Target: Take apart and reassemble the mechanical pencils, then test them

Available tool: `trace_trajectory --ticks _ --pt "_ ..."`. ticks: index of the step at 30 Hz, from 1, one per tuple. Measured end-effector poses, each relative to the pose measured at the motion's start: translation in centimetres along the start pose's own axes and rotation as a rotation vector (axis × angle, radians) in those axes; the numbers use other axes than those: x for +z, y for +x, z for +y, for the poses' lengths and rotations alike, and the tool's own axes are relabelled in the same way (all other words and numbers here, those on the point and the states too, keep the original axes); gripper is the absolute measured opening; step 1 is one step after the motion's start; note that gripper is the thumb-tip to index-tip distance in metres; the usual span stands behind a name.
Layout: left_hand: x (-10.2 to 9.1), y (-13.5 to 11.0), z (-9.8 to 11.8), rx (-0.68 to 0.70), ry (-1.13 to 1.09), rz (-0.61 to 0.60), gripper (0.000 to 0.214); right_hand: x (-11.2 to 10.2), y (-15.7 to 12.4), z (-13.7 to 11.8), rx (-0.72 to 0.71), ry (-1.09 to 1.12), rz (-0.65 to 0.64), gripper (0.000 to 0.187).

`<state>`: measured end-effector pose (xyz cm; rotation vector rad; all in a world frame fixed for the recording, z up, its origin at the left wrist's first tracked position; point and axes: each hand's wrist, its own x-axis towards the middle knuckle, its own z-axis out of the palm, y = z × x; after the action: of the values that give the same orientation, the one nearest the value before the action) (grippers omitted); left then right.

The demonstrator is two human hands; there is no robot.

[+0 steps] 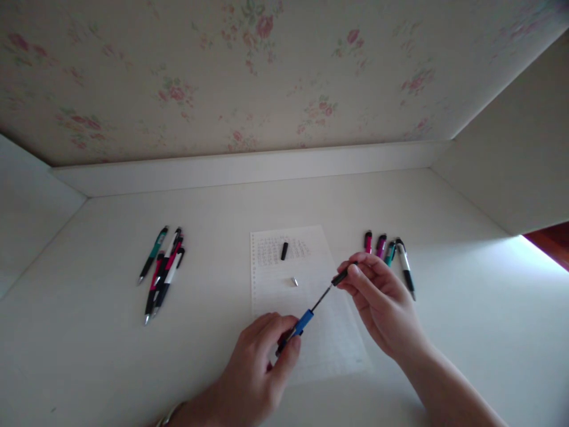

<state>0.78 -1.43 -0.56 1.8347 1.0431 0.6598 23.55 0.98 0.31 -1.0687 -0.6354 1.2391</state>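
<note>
Gripping a blue pen barrel [304, 323], the left hand [258, 367] steadied it above the lined sheet [271, 290] while the right hand [382, 299] pinched the black end piece [341, 276] on its thin refill. Loose parts, a black cap [284, 251] and a metal tip [294, 281], lay on the paper; pen clusters [162, 273] flanked it.

The table [444, 332] was smooth, matt and white. The sheet [329, 344] on it was thin lined paper. The pens [162, 270] looked like glossy plastic, and the small tip [294, 281] shone like metal. The wallpaper [222, 71] behind looked matt, with a flower print.
</note>
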Motion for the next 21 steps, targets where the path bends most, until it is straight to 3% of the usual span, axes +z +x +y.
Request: trace_trajectory --ticks 7,14,21 --pt "0.0 0.1 0.0 -0.003 -0.003 0.006 0.016 0.1 -0.4 0.4 -0.061 -0.126 -0.124 0.023" --pt "0.1 0.0 0.0 0.0 0.003 0.012 0.014 0.8 -1.4 0.9 0.082 -0.159 -0.267 0.023" --pt "-0.1 0.1 0.2 -0.011 -0.012 -0.01 0.015 0.9 -1.5 1.2 0.144 -0.095 -0.268 0.016"
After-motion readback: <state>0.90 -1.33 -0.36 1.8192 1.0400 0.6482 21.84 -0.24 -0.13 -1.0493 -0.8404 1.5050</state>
